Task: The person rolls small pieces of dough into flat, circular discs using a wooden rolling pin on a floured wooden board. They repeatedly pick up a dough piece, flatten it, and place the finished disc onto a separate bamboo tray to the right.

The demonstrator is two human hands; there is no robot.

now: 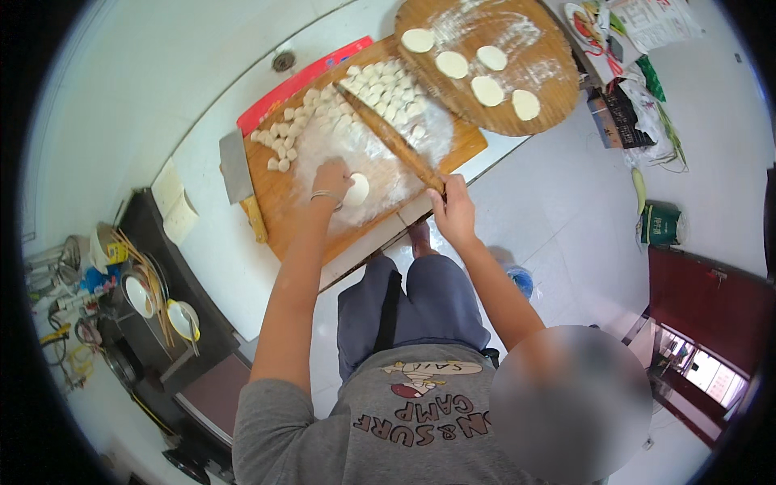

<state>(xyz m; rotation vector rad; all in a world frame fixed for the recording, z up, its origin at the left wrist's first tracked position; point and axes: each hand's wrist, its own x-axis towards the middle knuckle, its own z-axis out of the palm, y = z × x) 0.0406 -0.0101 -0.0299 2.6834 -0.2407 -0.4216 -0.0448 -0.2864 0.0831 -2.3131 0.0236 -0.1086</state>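
Observation:
My right hand (pixel 455 212) is wrapped round the near end of a long wooden rolling pin (pixel 388 137). The pin slants away to the far left, over the floured wooden board (pixel 279 230). My left hand (pixel 331 179), with a bracelet at its wrist, is closed at the left edge of a small round dough wrapper (pixel 357 191). Its fingertips are partly hidden. Beyond both hands, many small dough pieces (pixel 388 87) lie in flour across the far half of the board. A cleaver (pixel 236 168) rests along the board's left edge, its wooden handle toward me.
A round wooden board (pixel 546 77) at the far right bears several flat dough wrappers (pixel 487 90). Behind the work board runs a red strip (pixel 303 77). Bowls (pixel 183 319) and chopsticks stand on the dark counter at left. On the floor at right is a green package (pixel 661 223).

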